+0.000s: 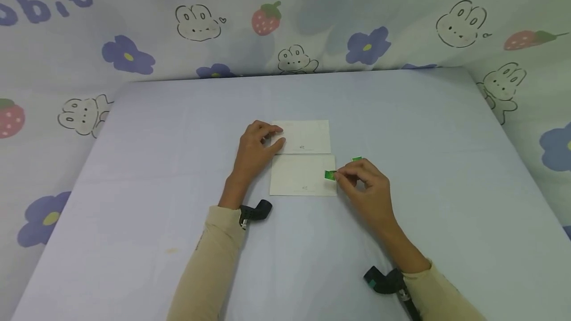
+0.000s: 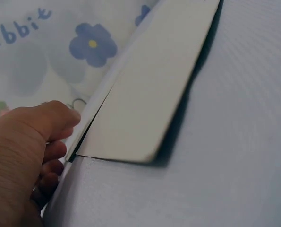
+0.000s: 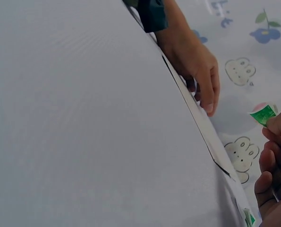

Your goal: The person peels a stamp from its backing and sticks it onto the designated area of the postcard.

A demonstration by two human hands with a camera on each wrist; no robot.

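Note:
Two cream cards lie one above the other, the far card (image 1: 308, 135) and the near card (image 1: 299, 175), each with a tiny printed mark. My left hand (image 1: 258, 147) is at the left edge of the far card, thumb and fingers apart and over its border. Between thumb and fingertips my right hand (image 1: 368, 189) pinches a small green sticker (image 1: 329, 175), which overlaps the near card's right edge in the head view. Seen from the right wrist, the green sticker (image 3: 263, 114) is slightly bent, with a pale edge. A second green piece (image 1: 357, 159) shows just behind the right hand.
A white cloth covers the table (image 1: 156, 172), and a printed curtain (image 1: 241, 19) with bunnies and flowers hangs behind it. Black wrist cameras are on both forearms, the left one (image 1: 256, 210) near the cards and the right one (image 1: 383, 281) nearer the front.

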